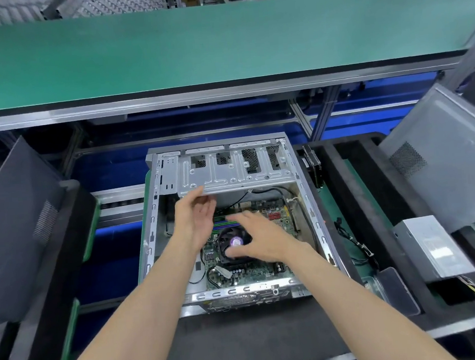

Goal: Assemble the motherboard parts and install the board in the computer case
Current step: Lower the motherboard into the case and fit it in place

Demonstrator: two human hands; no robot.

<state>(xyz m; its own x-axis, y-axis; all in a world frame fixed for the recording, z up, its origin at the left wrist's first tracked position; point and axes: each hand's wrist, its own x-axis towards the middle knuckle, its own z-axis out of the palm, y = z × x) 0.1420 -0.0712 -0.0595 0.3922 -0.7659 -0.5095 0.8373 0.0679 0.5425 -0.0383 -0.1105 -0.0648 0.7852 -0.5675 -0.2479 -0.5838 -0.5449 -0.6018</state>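
An open silver computer case [307, 202] lies flat at the centre of the bench. Inside it sits the green motherboard [250, 273] with a black round cooler fan [234, 244] and a purple sticker on its hub. A silver drive cage [230, 172] spans the far end of the case. My left hand [195, 220] hovers over the left part of the board, fingers relaxed, thumb near the cage's front edge. My right hand [257, 238] is spread over the fan, fingers straight and blurred, holding nothing.
A grey side panel [12, 216] leans at the left, another grey panel [441, 159] at the right. A silver power supply [432, 249] with cables sits at the right. Loose black cables [353, 241] lie beside the case. A green conveyor [218, 43] runs behind.
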